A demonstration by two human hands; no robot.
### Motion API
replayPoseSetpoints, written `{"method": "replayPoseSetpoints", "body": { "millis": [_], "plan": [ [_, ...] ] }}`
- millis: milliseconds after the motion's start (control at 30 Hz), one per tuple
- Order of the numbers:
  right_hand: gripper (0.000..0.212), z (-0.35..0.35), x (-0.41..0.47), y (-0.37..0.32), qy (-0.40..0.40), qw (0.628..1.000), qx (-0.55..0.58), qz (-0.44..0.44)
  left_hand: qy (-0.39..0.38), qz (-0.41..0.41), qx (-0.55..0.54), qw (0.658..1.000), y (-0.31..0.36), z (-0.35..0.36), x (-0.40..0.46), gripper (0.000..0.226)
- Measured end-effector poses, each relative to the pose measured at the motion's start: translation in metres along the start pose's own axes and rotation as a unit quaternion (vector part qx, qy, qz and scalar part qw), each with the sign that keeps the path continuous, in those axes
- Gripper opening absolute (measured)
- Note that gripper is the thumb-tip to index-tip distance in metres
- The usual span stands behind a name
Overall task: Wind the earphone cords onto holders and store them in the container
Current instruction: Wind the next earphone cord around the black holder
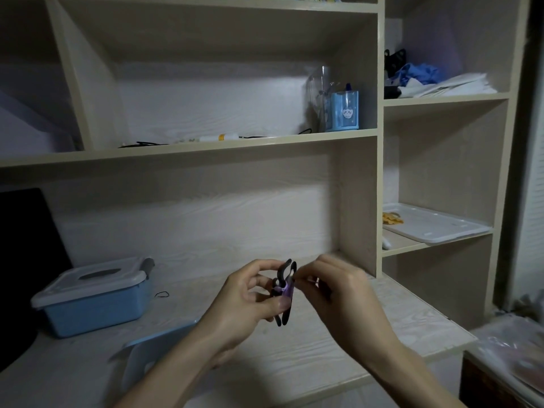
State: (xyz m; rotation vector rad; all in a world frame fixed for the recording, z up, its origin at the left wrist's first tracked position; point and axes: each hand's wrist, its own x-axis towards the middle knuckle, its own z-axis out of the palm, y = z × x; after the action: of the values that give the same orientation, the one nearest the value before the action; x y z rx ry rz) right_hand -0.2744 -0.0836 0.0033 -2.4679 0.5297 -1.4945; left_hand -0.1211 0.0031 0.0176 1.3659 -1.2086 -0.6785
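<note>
Holder (284,293) pinched between both hands

Both hands, the left hand (244,295) and the right hand (335,293), are raised together over the pale wood-grain desk (294,357), and the surface directly beneath and in front of them up to the back panel lies bare. To the left of the left hand stands a light-blue plastic box with a translucent lid (91,298), with a small loop of black cord (162,295) between them, and a flat pale-blue lid (147,357) lies under the left forearm. Just beyond the right hand an upright beige shelf divider (357,201) closes off that side.
</note>
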Motion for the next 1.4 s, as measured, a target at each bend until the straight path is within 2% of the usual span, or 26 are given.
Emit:
{"method": "replayPoseSetpoints", "body": {
  "millis": [333,533,600,767,967,1133,1400],
  "plan": [
    [0.010,-0.017,0.029,-0.003,0.003,0.999,0.024,-0.047,-0.025,0.027,0.020,0.999,0.025,-0.004,-0.001,0.046],
    [0.008,-0.024,0.033,-0.007,-0.012,0.995,0.096,0.019,-0.054,0.037,0.075,0.995,0.036,-0.014,-0.003,0.049],
    [0.016,-0.028,0.035,-0.009,-0.025,0.988,0.141,0.052,-0.072,0.039,0.117,0.990,0.042,-0.018,-0.005,0.049],
    [0.019,-0.043,0.040,-0.014,-0.108,0.956,0.256,0.092,-0.124,0.024,0.154,0.980,0.053,-0.028,-0.010,0.050],
    [0.021,-0.043,0.041,-0.013,-0.106,0.946,0.284,0.113,-0.167,0.008,0.161,0.973,0.057,-0.035,-0.010,0.050],
    [0.010,-0.036,0.039,-0.005,-0.093,0.921,0.336,0.174,-0.172,-0.006,0.081,0.982,0.050,-0.036,-0.012,0.051],
    [0.006,-0.008,0.020,-0.005,-0.066,0.860,0.447,0.238,-0.163,-0.018,-0.133,0.977,0.039,-0.030,-0.010,0.052]
  ]
}}
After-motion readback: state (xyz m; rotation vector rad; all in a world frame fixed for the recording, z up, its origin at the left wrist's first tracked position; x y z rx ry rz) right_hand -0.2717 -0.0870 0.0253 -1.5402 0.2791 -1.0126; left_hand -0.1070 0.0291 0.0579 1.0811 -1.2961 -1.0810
